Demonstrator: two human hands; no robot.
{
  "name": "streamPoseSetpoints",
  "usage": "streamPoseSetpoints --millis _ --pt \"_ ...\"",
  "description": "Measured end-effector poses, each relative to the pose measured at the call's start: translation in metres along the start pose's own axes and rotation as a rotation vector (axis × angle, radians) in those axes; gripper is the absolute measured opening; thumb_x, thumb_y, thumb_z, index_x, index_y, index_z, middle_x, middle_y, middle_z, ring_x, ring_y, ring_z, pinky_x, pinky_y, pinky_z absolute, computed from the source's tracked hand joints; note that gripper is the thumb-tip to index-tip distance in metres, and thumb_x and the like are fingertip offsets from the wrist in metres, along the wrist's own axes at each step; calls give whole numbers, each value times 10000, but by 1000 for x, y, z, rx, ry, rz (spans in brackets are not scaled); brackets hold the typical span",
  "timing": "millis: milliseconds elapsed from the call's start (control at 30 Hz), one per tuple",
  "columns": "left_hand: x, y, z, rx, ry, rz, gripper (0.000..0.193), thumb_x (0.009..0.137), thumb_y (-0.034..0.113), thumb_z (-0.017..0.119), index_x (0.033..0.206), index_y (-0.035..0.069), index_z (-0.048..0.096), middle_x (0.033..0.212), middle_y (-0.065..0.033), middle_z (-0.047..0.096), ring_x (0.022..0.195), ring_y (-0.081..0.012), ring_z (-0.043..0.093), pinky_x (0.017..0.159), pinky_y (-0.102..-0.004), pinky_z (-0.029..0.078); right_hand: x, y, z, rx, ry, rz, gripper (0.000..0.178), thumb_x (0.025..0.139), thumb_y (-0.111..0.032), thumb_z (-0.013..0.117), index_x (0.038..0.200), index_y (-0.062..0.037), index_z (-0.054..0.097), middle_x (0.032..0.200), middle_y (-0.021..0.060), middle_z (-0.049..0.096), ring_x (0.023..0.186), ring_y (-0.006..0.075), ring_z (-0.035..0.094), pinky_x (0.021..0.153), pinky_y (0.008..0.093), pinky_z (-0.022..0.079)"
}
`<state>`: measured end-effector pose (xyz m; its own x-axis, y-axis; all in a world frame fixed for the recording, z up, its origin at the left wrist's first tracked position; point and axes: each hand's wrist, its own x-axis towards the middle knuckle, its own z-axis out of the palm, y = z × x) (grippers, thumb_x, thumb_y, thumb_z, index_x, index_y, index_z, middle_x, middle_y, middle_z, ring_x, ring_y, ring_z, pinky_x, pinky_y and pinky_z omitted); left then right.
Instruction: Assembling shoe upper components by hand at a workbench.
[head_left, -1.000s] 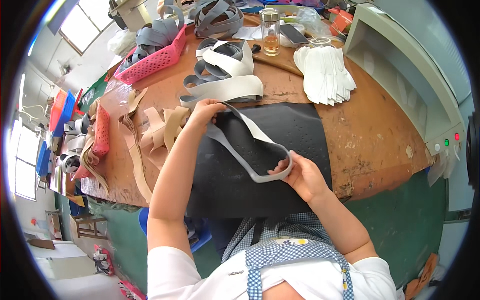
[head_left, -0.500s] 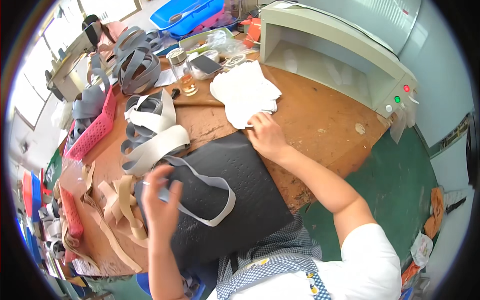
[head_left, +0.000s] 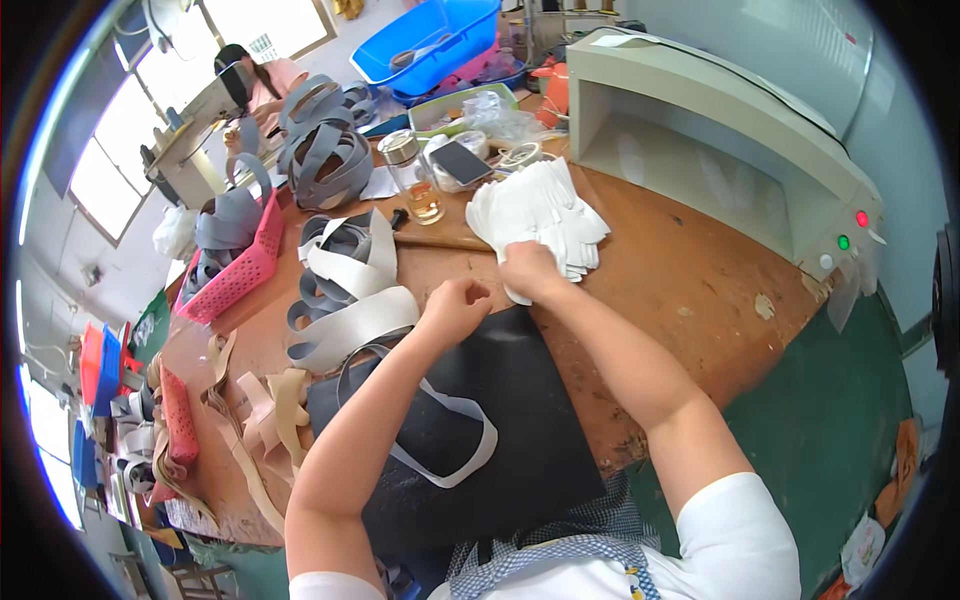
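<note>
White flat fabric-like pieces sit under the right hand, fingers hidden, so can't tell its grip; left hand's loosely curled, half open, seemingly empty, forearm blocking some grey fabric band loop.

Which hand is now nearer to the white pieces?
Right. The right hand is at the near edge of the white pieces; the left hand is apart, to their left and nearer the body.
</note>
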<state>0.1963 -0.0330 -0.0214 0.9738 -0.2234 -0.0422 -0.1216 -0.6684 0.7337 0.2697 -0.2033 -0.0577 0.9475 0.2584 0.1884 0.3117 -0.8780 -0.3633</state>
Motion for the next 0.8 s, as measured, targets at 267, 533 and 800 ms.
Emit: streamPoseSetpoints --millis 267,533,800 --pt "55 20 37 -613 -190 -491 422 960 382 657 1163 14 621 963 -80 693 839 -185 692 770 -318 590 -6 53 -8 1045 -231 178 134 906 -88 546 827 -7 619 697 77 644 539 167 642 489 315 542" --pt "59 -22 51 -857 -164 -447 248 964 203 678 1085 -10 643 1005 -114 709 908 -236 708 819 -359 591 -12 69 -13 1932 -168 251 112 973 -149 543 985 -51 597 924 62 657 871 167 658 776 357 601" --pt "69 -16 51 -699 -126 -483 197 952 190 690 1008 2 670 968 -111 711 828 -219 707 734 -337 596 18 99 -60 2243 -60 282 146 940 -158 594 989 -22 610 879 61 663 685 151 621 721 339 603"
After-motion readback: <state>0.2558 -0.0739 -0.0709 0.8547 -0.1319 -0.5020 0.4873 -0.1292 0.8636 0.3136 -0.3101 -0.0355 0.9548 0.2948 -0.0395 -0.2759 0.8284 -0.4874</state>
